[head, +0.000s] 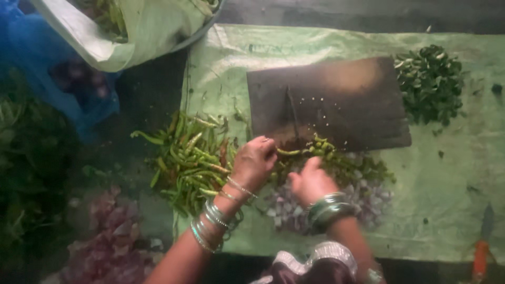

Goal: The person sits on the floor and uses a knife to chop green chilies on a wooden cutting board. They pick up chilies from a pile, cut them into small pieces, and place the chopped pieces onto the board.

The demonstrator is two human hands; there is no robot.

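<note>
The head camera looks straight down on one dark cutting board (329, 105), which lies on a green sheet (452, 173). I take this board as the landmark.

Two hands work at the near edge of the board. The left hand (254, 162) is at the near left corner; its fingers are curled together, and a green chilli (288, 152) sticks out from them toward the right, so it seems clamped on this chilli. The right hand (311, 181) is just below the near edge, beside the left hand. Its fingers are blurred, and I cannot tell if they are closed or what they hold. Both wrists carry several bangles (too many and too blurred to count).

Between the two hands and along the near edge lies one small pile of cut chilli pieces (342, 160). Just nearer than it there is one heap of chopped pale purple onion (363, 200).

Left of the board lies one big pile of whole green chillies (189, 158); they cannot be counted. Right of the board, at its far corner, is one heap of dark green leaves (430, 81).

Far right and nearer than the board lies one tool with an orange handle (481, 257). Beyond the board to the left there is one pale bag (142, 26) with greens inside, and one blue bag (47, 63) beside it.
</note>
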